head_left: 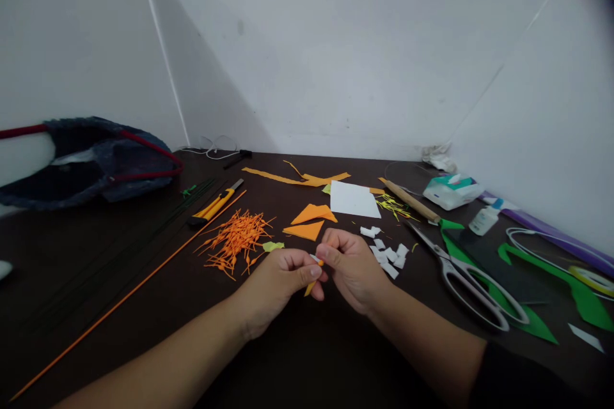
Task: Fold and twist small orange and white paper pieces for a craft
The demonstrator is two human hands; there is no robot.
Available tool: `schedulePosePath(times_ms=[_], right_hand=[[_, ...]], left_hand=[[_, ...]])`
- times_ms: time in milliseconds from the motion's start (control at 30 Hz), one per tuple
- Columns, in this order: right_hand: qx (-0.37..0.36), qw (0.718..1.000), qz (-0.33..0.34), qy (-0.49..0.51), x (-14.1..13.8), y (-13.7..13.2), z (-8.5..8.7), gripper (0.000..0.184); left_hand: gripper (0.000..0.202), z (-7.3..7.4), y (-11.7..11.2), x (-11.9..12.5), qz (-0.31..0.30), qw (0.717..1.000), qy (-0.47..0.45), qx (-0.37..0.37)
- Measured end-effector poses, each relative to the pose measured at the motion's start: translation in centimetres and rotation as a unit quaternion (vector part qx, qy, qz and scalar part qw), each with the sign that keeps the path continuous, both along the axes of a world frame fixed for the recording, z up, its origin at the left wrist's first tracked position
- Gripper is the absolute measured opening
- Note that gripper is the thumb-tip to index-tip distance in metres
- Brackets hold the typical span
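Observation:
My left hand (pixel 293 273) and my right hand (pixel 352 263) meet low in the middle of the view, fingertips almost touching. Between their pinched fingers is a small orange paper strip (pixel 309 289), its loose end hanging below my left fingers. A bit of white shows at the pinch, mostly hidden by the fingers. Just beyond my hands lie folded orange paper pieces (pixel 307 222). A heap of thin orange twisted paper pieces (pixel 240 236) lies left of them, with a yellow-green scrap (pixel 273 246) beside it. Several small white paper pieces (pixel 389 257) lie right of my right hand.
Scissors (pixel 472 281), green paper (pixel 582 303), a glue bottle (pixel 485 218) and a tissue pack (pixel 453 193) occupy the right. A yellow utility knife (pixel 218 204) and a long orange stick (pixel 129 294) lie left. Farther back are a white sheet (pixel 355 199) and a dark bag (pixel 129 163).

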State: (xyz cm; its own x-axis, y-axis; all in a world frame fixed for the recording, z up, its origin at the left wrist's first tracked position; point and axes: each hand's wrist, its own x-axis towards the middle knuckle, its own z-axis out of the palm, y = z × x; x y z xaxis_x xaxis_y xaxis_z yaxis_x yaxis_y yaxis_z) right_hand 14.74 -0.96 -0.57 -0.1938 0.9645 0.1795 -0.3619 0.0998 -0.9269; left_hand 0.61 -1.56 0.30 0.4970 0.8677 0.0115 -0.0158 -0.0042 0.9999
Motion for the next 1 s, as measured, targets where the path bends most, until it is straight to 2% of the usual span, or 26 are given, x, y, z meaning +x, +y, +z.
schedulePosePath(times_ms=[100,200,300,367,633,733,800,867,967,1000], right_hand=[[-0.026,0.999,-0.030,0.001,-0.3,0.1,-0.2,0.032],[-0.031,0.999,-0.010,-0.006,0.1,0.5,-0.3,0.018],[0.012,0.999,0.014,-0.032,0.8,0.7,-0.2,0.010],[0.045,0.997,-0.007,-0.057,1.0,0.7,-0.2,0.007],[0.035,0.983,-0.119,-0.133,0.7,1.0,-0.8,0.037],[0.056,0.984,-0.095,-0.137,1.3,1.1,-0.5,0.027],[0.058,0.991,-0.041,-0.116,1.7,1.1,-0.2,0.013],[0.056,0.994,0.001,-0.093,2.0,1.0,0.0,0.013],[0.061,0.995,0.007,-0.077,1.9,0.8,0.1,0.003],[0.061,0.995,-0.001,-0.076,1.8,0.7,0.1,0.006]], left_hand=[[0.020,0.2,-0.1,0.0,0.006,1.000,0.009,0.010],[0.017,0.2,0.0,-0.1,0.015,1.000,0.011,0.007],[0.018,0.0,0.0,-0.2,0.013,1.000,0.003,-0.003],[0.018,-0.1,0.1,-0.2,0.005,1.000,-0.001,-0.008],[0.020,0.1,0.0,0.0,-0.003,0.999,0.036,0.015],[0.018,0.0,0.0,0.0,-0.002,0.999,0.032,0.012],[0.017,-0.1,0.1,0.0,-0.002,1.000,0.019,0.006],[0.016,-0.2,0.1,0.0,-0.007,1.000,0.005,-0.004],[0.016,-0.3,0.1,-0.1,-0.011,1.000,0.001,-0.015],[0.016,-0.3,0.1,-0.1,-0.012,1.000,0.003,-0.015]])
